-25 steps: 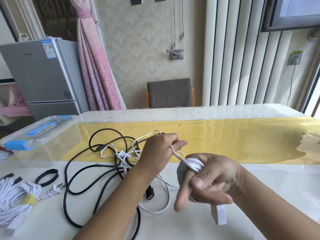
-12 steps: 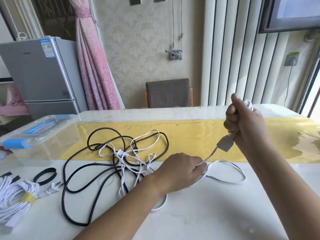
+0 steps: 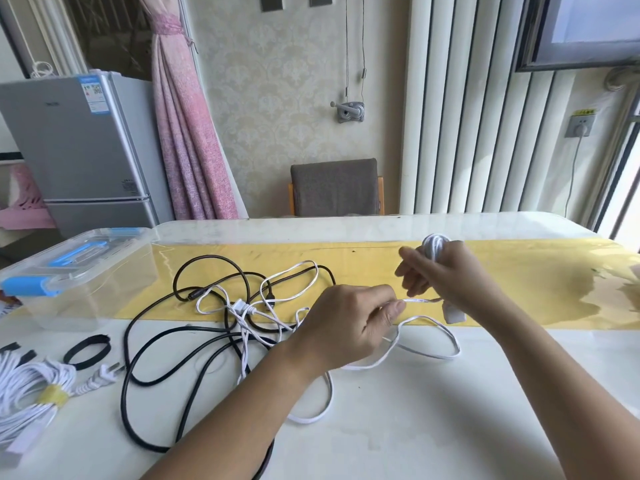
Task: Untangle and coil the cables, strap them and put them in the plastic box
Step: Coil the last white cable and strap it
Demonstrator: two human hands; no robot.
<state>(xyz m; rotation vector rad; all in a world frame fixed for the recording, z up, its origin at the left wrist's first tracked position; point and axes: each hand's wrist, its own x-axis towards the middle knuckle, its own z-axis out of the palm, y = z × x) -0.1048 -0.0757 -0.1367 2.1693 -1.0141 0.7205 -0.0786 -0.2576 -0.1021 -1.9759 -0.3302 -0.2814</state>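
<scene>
Left of the left hand point(image 3: 346, 327): one plastic box point(image 3: 69, 299), one strapped white bundle point(image 3: 31, 379), one black strap loop point(image 3: 100, 341). Between it and the right hand point(image 3: 450, 275): one white cable point(image 3: 419, 301).

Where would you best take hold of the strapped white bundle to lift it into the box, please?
I'd grip the bundle at its yellow strap, coming down from above. The loops are cinched narrowest there, and it lies flat on the table, so a pinch across the strap should lift all strands together.
</scene>
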